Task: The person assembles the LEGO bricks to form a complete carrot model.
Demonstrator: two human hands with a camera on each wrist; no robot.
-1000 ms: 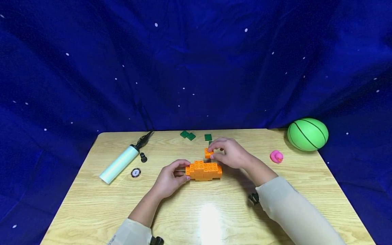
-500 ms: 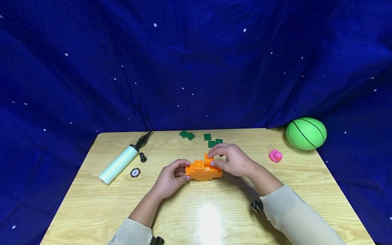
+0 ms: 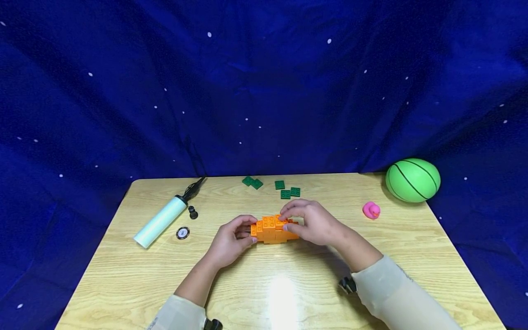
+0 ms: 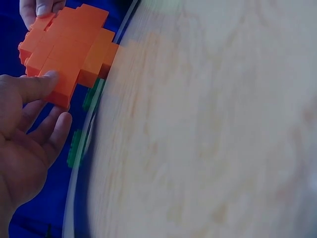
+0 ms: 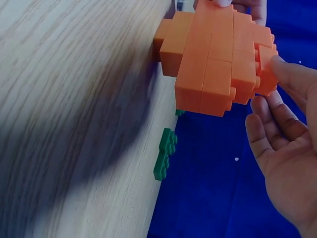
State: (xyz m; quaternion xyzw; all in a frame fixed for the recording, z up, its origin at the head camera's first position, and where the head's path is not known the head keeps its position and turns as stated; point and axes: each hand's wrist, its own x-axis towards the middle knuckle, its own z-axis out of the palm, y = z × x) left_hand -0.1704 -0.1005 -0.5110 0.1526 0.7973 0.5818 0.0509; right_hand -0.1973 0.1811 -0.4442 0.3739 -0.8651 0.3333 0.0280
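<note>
An orange brick structure [image 3: 271, 233] with stepped sides stands on the wooden table, its studs facing up. At its left end my left hand [image 3: 226, 242] grips it between thumb and fingers; the left wrist view shows the thumb on the side of the orange structure [image 4: 74, 44], with the left hand [image 4: 25, 144] below it. My right hand [image 3: 315, 222] pinches a small orange brick [image 3: 280, 220] on top, right of the middle. In the right wrist view that brick [image 5: 268, 69] sits slightly askew, a gap showing beside it, under the right hand [image 5: 287, 129].
Several green bricks [image 3: 285, 195] lie behind the structure. On the left are a pale pump [image 3: 162, 222], a black pawn-like piece [image 3: 193, 212] and a round chip [image 3: 183, 233]. A pink duck [image 3: 372, 210] and a green ball [image 3: 413, 180] are on the right.
My right hand has brought the small orange brick towards me and down onto the top of the structure. My left hand has kept its grip at the left end.
</note>
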